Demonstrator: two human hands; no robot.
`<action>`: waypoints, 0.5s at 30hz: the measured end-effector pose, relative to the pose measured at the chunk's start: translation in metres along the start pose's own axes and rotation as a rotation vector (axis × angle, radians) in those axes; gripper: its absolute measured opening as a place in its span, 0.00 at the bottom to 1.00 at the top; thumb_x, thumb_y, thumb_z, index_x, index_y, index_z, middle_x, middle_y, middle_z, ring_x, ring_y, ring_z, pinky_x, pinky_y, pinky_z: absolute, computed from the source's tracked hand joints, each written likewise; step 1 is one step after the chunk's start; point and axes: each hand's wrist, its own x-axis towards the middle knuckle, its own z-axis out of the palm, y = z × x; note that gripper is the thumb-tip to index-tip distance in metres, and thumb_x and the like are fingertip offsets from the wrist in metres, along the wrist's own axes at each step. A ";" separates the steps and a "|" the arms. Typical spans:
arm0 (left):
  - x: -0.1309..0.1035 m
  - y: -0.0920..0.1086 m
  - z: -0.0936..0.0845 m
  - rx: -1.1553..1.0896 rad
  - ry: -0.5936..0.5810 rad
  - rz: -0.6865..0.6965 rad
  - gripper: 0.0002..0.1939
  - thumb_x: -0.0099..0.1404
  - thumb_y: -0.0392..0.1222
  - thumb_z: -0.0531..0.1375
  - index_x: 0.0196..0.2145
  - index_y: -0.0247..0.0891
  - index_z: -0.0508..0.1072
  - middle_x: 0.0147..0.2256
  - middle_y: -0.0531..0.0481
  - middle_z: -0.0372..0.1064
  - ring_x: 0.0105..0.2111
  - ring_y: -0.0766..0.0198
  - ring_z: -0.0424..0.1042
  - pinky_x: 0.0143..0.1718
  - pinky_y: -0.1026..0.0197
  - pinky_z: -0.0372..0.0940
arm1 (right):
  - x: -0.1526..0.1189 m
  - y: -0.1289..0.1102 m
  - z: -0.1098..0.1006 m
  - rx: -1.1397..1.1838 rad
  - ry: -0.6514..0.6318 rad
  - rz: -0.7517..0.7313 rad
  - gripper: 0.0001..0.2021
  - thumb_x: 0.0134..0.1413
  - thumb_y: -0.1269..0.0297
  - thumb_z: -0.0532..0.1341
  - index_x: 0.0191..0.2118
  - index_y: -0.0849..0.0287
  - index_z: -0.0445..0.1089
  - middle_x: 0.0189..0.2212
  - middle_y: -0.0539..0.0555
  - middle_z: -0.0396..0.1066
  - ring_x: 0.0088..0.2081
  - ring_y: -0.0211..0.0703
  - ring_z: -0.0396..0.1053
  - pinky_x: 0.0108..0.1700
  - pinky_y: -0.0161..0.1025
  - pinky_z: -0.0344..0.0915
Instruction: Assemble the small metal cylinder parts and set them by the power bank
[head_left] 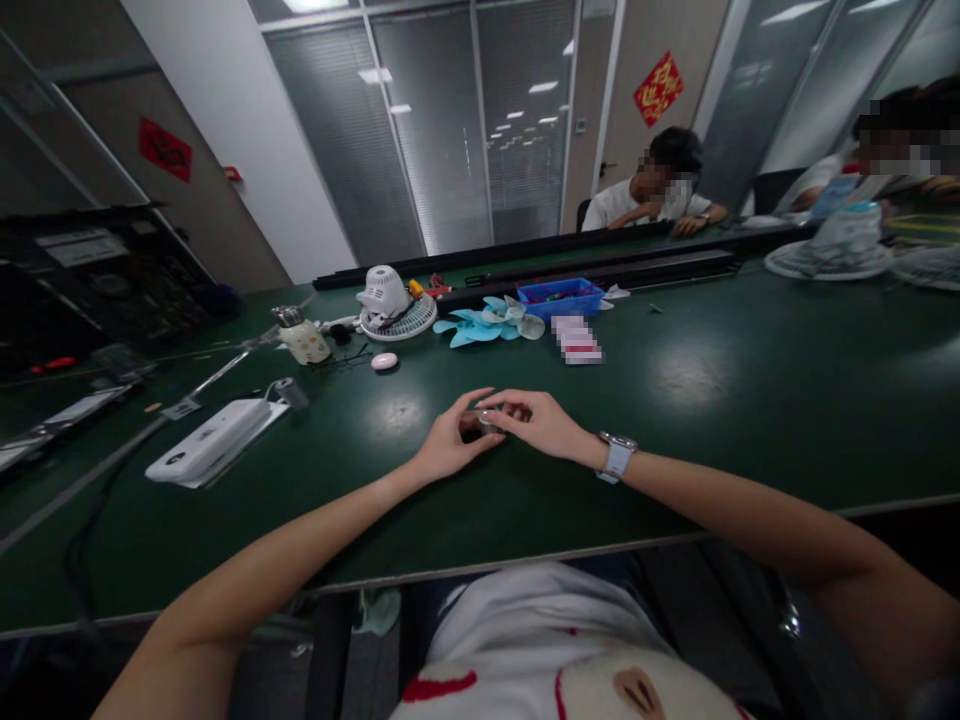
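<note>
A small silvery round part (487, 421) sits between my two hands, just above the green table; its exact kind cannot be made out. My left hand (446, 440) curls around its left side, thumb below and fingers above. From the other side, my right hand (546, 424) pinches it with thumb and bent fingers. Fingers cover much of the part. A watch (618, 456) with a pale strap is on my right wrist. Beyond my hands lie light blue fan blades (480, 325) and a pale pink oval thing (384, 361).
On the green table (720, 430), a white device (214, 440) lies left, near a patterned bottle (304, 338). Further back are a white fan part (397, 318) and a blue tray (561, 298) of small items. Another person (645, 195) sits opposite; more fan parts (832, 255) stand right.
</note>
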 end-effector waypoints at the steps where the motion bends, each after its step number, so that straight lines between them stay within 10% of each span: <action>1: -0.001 0.000 0.000 -0.028 -0.005 0.002 0.36 0.59 0.42 0.65 0.61 0.35 0.56 0.46 0.40 0.73 0.45 0.56 0.74 0.48 0.54 0.67 | 0.001 -0.001 0.001 -0.009 0.008 -0.004 0.15 0.57 0.57 0.60 0.44 0.60 0.76 0.28 0.51 0.72 0.25 0.34 0.60 0.28 0.33 0.55; 15: 0.002 -0.002 0.004 -0.240 0.022 -0.191 0.26 0.54 0.40 0.68 0.51 0.36 0.70 0.48 0.43 0.72 0.48 0.55 0.72 0.54 0.51 0.63 | 0.016 -0.007 -0.024 -0.057 0.064 0.020 0.14 0.55 0.54 0.61 0.39 0.58 0.78 0.34 0.54 0.75 0.29 0.38 0.64 0.31 0.35 0.58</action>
